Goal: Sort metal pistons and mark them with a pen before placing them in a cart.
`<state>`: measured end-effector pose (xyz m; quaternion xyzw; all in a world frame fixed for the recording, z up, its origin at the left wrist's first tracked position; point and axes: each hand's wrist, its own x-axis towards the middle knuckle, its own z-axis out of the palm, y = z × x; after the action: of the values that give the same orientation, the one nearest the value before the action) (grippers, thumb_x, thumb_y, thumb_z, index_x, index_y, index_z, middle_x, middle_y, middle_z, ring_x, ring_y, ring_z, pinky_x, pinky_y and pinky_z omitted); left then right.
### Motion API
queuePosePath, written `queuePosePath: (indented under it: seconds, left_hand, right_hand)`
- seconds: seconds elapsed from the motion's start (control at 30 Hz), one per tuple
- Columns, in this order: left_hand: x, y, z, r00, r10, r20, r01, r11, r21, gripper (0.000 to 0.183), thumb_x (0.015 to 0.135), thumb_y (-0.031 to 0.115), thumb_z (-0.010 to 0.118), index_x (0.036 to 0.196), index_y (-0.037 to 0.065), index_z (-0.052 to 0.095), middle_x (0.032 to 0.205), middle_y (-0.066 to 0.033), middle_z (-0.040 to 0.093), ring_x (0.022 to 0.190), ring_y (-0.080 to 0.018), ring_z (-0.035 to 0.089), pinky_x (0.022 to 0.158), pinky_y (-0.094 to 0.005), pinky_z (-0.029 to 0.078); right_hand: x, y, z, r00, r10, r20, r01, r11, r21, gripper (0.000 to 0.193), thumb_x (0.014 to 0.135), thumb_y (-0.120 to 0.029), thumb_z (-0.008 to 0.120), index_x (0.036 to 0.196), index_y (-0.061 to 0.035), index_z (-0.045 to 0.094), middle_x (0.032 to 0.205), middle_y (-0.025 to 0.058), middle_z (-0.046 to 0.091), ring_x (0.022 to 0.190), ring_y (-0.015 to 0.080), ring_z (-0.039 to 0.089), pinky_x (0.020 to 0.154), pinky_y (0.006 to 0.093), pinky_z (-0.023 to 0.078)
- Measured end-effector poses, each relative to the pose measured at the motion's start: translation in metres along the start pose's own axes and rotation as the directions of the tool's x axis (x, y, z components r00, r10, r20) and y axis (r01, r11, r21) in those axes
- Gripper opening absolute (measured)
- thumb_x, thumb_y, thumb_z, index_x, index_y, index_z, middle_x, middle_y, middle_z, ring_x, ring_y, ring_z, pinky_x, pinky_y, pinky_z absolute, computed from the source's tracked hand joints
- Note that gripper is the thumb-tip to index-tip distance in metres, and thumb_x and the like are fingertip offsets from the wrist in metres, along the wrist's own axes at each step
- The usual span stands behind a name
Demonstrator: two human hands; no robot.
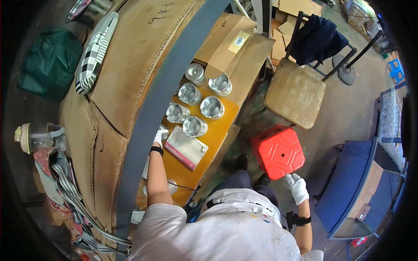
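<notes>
My left hand point(159, 137), in a white glove, reaches onto an orange-yellow bench top point(209, 150). Its fingers close on a shiny metal cup point(164, 132), partly hidden by the hand and the grey beam. Several similar round metal cups point(195, 126) stand in loose rows just beyond. Beside that hand lies a notebook point(187, 148) with a pale cover and a pink band. My right hand point(297, 188), also gloved in white, hangs with curled fingers near the corner of a red plastic stool point(280, 151); whether anything is in them cannot be made out.
A grey-blue beam point(143, 108) runs along the bench's left side, with large cardboard boxes point(126, 56) beyond it. An open carton point(226, 43) sits at the bench's far end. To the right are a wooden-seated chair point(296, 91) with dark cloth and a blue bin point(348, 182).
</notes>
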<state>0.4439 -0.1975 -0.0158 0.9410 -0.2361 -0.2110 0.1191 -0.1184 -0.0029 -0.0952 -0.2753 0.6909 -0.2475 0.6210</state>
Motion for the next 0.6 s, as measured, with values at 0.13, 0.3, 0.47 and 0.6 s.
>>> queuePosePath:
  seconds: [0.13, 0.3, 0.47, 0.6]
  left_hand:
    - [-0.001, 0.006, -0.003, 1.0, -0.006, -0.013, 0.007, 0.998, 0.063, 0.096, 0.063, 0.024, 0.084, 0.144, 0.007, 0.035, 0.139, -0.0251, 0.044, 0.128, -0.0369, 0.046, 0.104, -0.0433, 0.041]
    - [-0.014, 0.021, -0.006, 0.984, 0.062, -0.17, -0.046, 0.994, 0.095, 0.1, 0.065, 0.022, 0.084, 0.148, 0.007, 0.031, 0.143, -0.0263, 0.041, 0.131, -0.0377, 0.043, 0.106, -0.0431, 0.039]
    - [0.002, 0.083, 0.002, 0.939, 0.341, -0.044, -0.199, 0.435, -0.878, 0.048, 0.086, 0.007, 0.065, 0.13, 0.0, 0.046, 0.117, -0.0164, 0.059, 0.108, -0.0284, 0.059, 0.094, -0.041, 0.05]
    - [0.069, 0.142, 0.035, 0.836, 0.364, 0.412, 0.362, 0.2, -0.911, 0.016, 0.092, 0.012, 0.059, 0.102, -0.001, 0.06, 0.102, -0.0177, 0.063, 0.097, -0.0333, 0.06, 0.089, -0.0458, 0.054]
  right_hand:
    - [0.009, -0.006, 0.0, 1.0, 0.009, 0.015, -0.008, 0.993, -0.121, 0.028, 0.097, -0.027, 0.06, 0.093, 0.0005, 0.064, 0.077, 0.0044, 0.066, 0.066, 0.0109, 0.059, 0.062, 0.0267, 0.046]
    - [0.014, -0.006, -0.001, 1.0, 0.01, 0.014, -0.009, 0.999, -0.048, 0.028, 0.097, -0.028, 0.059, 0.092, -0.0006, 0.064, 0.076, 0.0045, 0.065, 0.065, 0.0105, 0.056, 0.061, 0.0267, 0.045]
    - [0.025, 0.018, 0.0, 0.998, 0.045, -0.042, -0.043, 0.998, 0.035, 0.028, 0.098, -0.026, 0.058, 0.091, 0.0004, 0.064, 0.074, 0.0051, 0.066, 0.065, 0.0106, 0.058, 0.06, 0.0271, 0.045]
    - [0.033, 0.018, 0.001, 0.999, -0.017, 0.029, 0.019, 0.997, -0.076, 0.027, 0.097, -0.029, 0.058, 0.092, -0.0022, 0.061, 0.078, 0.0042, 0.065, 0.066, 0.0114, 0.06, 0.059, 0.0261, 0.046]
